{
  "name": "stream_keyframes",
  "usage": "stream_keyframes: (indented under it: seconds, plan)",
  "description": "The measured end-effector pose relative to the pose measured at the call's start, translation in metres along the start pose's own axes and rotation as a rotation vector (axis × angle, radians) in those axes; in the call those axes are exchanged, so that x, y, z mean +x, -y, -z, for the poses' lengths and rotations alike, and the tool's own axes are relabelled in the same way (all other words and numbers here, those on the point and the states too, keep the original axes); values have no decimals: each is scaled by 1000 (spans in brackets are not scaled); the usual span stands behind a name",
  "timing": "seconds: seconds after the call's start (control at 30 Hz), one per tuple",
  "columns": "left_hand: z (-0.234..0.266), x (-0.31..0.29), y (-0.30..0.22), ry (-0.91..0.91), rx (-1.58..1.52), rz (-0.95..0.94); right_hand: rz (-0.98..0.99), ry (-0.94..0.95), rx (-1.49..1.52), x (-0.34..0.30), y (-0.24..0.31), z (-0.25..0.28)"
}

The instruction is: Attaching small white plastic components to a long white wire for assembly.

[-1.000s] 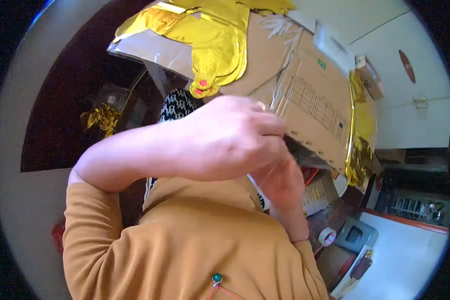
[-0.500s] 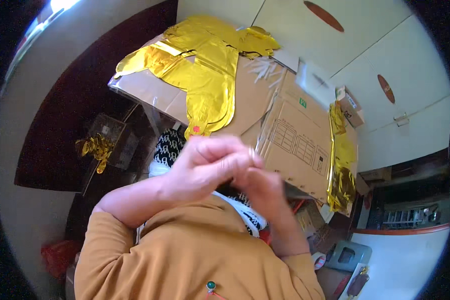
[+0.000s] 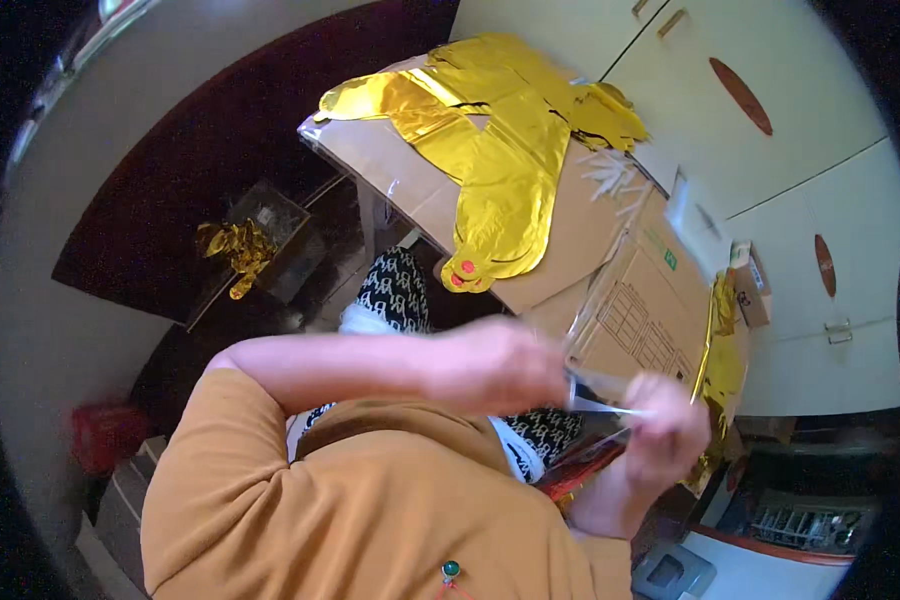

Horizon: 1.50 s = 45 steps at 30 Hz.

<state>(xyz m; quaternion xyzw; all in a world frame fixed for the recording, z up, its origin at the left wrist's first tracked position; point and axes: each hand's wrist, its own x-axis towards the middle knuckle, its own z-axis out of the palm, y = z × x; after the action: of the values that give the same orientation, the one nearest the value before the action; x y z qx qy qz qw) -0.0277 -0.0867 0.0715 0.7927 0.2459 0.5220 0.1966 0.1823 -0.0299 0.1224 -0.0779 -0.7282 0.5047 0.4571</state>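
My left hand (image 3: 495,365), blurred by motion, is closed above my lap. To its right, my right hand (image 3: 667,425) is closed too, its fingers bunched. Stretched between the two hands is a thin, pale, see-through strip (image 3: 605,400), like clear film or tape; its exact kind cannot be made out. Both hands seem to pinch its ends. Beyond them, flat gold foil balloons (image 3: 505,205) lie in a stack on the cardboard-covered table (image 3: 375,165), a red mark on the nearest rounded tip.
Several white sticks (image 3: 610,175) lie beside the foil. A printed cardboard sheet (image 3: 640,310) and more gold foil (image 3: 725,340) cover the table's right side. A small box (image 3: 750,283) sits behind. At left, a bin (image 3: 280,225) holds crumpled foil. White cabinets (image 3: 810,150) stand behind.
My hands were together in front of me; now they have moved apart and rightward, with the clear strip visible between them. The view has shifted, so the table appears farther right.
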Motion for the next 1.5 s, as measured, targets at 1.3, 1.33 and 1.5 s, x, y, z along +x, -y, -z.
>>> stream_keyframes:
  seconds: [1.3,1.33,1.5]
  plan:
    - [-13,32,27,104,-234,317,-226,-28,-403,33,-29,31]
    - [-13,38,19,65,-394,310,-253,-4,-336,31,-52,35]
    - [-2,36,39,59,-79,412,-283,286,-206,25,-31,25]
